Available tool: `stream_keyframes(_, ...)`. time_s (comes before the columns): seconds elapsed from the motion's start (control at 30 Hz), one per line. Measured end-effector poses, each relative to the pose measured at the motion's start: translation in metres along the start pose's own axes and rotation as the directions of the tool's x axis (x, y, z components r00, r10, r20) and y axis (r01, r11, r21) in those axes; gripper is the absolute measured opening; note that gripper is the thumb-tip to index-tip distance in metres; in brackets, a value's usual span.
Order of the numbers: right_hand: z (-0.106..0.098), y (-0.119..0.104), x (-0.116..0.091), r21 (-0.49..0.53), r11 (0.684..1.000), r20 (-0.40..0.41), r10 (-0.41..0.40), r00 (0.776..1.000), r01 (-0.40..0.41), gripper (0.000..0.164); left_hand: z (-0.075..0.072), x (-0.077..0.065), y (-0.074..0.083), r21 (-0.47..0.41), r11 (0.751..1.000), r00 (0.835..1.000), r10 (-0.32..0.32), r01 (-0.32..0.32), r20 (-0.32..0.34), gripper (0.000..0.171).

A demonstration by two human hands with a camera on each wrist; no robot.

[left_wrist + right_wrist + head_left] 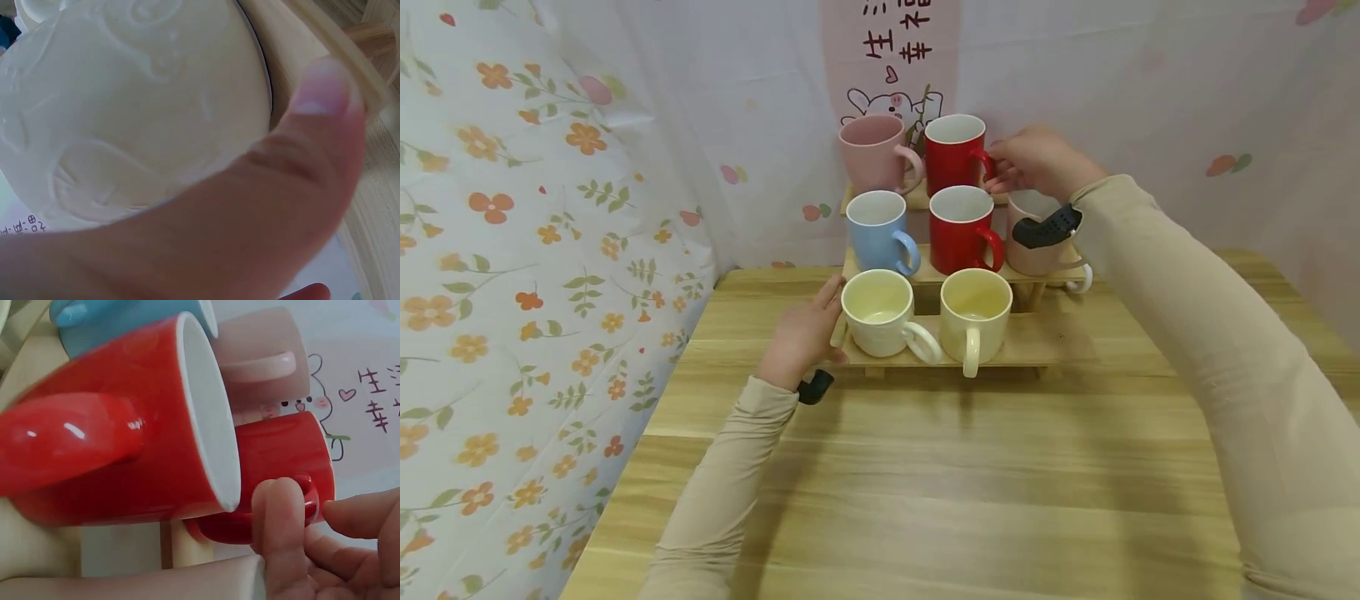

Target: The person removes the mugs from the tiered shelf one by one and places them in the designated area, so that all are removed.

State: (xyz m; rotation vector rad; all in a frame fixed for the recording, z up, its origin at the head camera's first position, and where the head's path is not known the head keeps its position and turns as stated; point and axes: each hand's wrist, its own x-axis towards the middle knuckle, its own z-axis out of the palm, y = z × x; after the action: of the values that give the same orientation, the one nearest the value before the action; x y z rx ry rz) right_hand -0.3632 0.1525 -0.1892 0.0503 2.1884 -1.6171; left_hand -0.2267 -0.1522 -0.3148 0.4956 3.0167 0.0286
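A three-tier wooden rack (1033,337) bears several mugs. On its top tier, my right hand (1037,158) pinches the handle of the back red mug (951,154); in the right wrist view, thumb and fingers (284,519) meet around that red handle. Another red mug (958,237) stands right in front of it, on the middle tier. At the rack's lower left end, my left hand (801,337) rests beside the cream-white mug (876,321). Its thumb (322,94) lies on the shelf edge in the left wrist view, with the white mug's embossed side close by.
A pink mug (868,158) stands at the top left and a light blue mug (876,237) below it. One pale pink mug (1030,254) is partly covered by my right wrist strap. The yellow mug (973,321) is lower right. A patterned curtain (737,125) hangs behind the table (925,483).
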Motion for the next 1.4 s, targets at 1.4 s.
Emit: stream_keyframes(1.4, 0.013, -0.009, 0.0, 0.087, 0.996, -0.183, -0.014, 0.983, 0.031, 0.022, 0.003, -0.003, 0.003, -0.01, 1.0, 0.999, -0.004, 0.004, -0.036, 0.105)
